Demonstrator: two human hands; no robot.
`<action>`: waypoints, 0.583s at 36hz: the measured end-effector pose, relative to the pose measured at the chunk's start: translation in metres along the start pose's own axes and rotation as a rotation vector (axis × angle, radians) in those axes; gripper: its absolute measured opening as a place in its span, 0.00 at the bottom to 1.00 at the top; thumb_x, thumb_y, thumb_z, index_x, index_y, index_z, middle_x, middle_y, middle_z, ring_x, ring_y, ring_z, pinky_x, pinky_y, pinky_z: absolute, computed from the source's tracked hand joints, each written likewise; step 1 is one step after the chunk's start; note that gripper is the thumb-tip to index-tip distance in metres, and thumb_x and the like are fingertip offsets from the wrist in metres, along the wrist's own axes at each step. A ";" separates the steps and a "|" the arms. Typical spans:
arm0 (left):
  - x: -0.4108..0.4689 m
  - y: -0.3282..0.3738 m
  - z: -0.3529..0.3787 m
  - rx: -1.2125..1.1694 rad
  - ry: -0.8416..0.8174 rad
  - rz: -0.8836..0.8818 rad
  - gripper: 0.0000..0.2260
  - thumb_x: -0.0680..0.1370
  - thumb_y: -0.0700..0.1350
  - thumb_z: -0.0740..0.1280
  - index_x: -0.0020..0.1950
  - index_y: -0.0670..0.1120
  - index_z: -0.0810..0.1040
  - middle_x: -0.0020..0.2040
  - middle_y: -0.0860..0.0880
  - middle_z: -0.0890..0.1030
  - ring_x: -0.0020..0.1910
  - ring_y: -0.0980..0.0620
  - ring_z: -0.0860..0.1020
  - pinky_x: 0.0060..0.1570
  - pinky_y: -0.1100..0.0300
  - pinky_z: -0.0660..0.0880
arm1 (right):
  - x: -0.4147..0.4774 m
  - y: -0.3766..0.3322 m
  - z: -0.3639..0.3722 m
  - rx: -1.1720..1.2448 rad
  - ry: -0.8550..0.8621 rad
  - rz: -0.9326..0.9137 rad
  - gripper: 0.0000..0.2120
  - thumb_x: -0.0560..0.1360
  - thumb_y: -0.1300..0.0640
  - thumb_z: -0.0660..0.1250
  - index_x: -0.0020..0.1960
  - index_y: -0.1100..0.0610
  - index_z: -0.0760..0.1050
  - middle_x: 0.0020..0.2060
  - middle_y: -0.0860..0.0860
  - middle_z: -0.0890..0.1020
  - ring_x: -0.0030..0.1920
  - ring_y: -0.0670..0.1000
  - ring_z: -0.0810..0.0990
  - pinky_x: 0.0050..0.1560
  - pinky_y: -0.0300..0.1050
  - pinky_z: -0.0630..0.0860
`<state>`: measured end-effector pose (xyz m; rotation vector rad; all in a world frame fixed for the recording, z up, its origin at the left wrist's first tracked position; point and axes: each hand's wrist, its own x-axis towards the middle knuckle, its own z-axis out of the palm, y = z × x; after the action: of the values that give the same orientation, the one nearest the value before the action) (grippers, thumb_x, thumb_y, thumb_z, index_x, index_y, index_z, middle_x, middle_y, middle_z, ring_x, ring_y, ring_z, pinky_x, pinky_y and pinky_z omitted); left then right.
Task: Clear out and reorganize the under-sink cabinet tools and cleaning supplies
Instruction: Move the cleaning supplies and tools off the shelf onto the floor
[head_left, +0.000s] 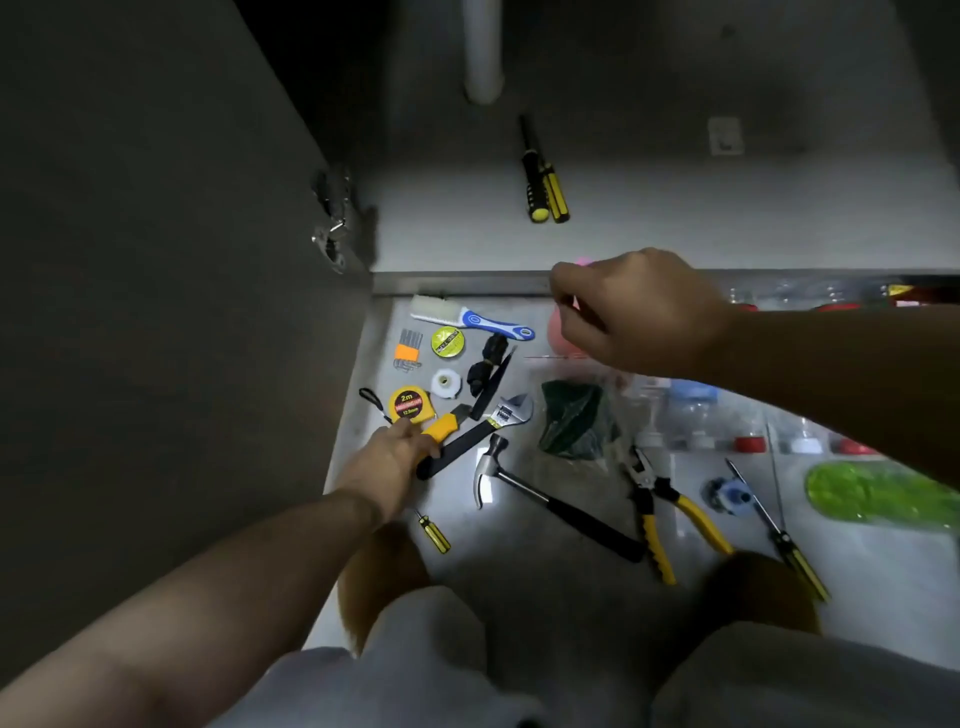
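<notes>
On the floor just in front of the cabinet sill (467, 283), the tools lay spread out, and the left hand (395, 457) was closed over the rear end of the yellow utility knife (441, 426), fingers curled on its body. The knife sat just in front of the sill, touching the black handle of the adjustable wrench (483, 431) and beside the tape measure (410, 405). It looked light, rigid and smooth-sided, best taken round the yellow body and kept away from the dark blade end, which pointed toward the sill. The right hand (639, 312) hovered level with the sill, fingers drawn together as if pinching something thin; what it pinched could not be made out. Beyond the sill, two screwdrivers (543, 182) already rested on the cabinet floor, near the white drain pipe (483, 52)
</notes>
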<state>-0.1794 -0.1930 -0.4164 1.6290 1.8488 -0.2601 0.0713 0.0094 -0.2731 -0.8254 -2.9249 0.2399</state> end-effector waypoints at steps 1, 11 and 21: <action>0.002 0.001 0.001 0.011 -0.009 -0.015 0.29 0.73 0.33 0.70 0.69 0.58 0.74 0.67 0.51 0.67 0.63 0.48 0.73 0.62 0.54 0.74 | 0.006 -0.002 0.001 -0.002 -0.002 -0.013 0.08 0.79 0.54 0.58 0.49 0.56 0.73 0.31 0.53 0.77 0.29 0.59 0.72 0.32 0.50 0.73; 0.020 0.022 -0.023 -0.143 0.125 -0.050 0.16 0.77 0.40 0.67 0.62 0.54 0.79 0.64 0.51 0.71 0.61 0.46 0.77 0.60 0.53 0.76 | 0.017 0.004 0.014 0.021 -0.099 0.027 0.06 0.77 0.52 0.58 0.46 0.52 0.70 0.32 0.52 0.77 0.30 0.59 0.74 0.33 0.50 0.75; 0.109 0.088 -0.145 -0.333 0.448 0.149 0.11 0.77 0.38 0.65 0.55 0.50 0.78 0.53 0.50 0.74 0.51 0.50 0.78 0.56 0.60 0.73 | 0.043 0.077 0.015 0.167 -0.194 0.430 0.06 0.78 0.51 0.65 0.48 0.53 0.76 0.46 0.52 0.78 0.45 0.54 0.77 0.48 0.50 0.77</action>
<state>-0.1468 -0.0073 -0.3447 1.6642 1.9411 0.4917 0.0721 0.0952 -0.2993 -1.4670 -2.8041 0.6168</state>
